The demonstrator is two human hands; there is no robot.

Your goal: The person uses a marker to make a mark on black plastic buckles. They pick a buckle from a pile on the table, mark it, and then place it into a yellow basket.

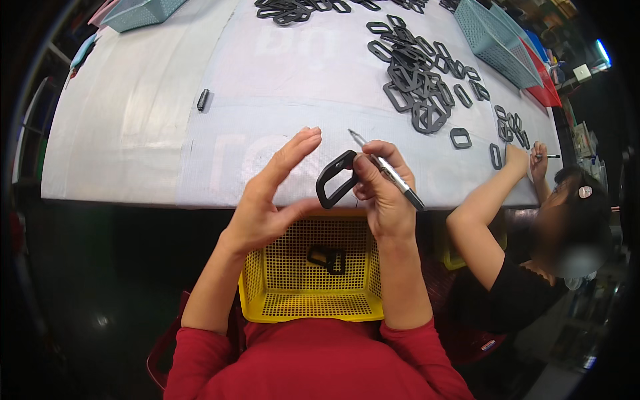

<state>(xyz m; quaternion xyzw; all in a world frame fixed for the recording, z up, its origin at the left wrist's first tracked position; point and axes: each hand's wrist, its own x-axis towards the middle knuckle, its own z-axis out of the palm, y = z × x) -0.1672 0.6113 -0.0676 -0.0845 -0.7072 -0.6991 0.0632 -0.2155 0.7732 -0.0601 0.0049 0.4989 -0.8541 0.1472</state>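
Note:
My right hand (389, 200) pinches a black plastic ring-shaped buckle (322, 189) between thumb and fingers. The same hand also holds a silver marker pen (399, 180), uncapped, its tip pointing up and to the left. My left hand (261, 193) is open just left of the buckle, thumb and fingers apart, with nothing in it. Below both hands, a yellow mesh basket (312, 318) rests at my lap. Inside lie a few black buckles (327, 259). A black pen cap (203, 100) lies on the table at the far left.
A pile of black buckles (419, 80) covers the table's right side, with another heap (287, 11) at the far edge. Blue baskets stand at the back left (141, 13) and back right (500, 47). At right, a co-worker's hand (515, 159) is beside more buckles.

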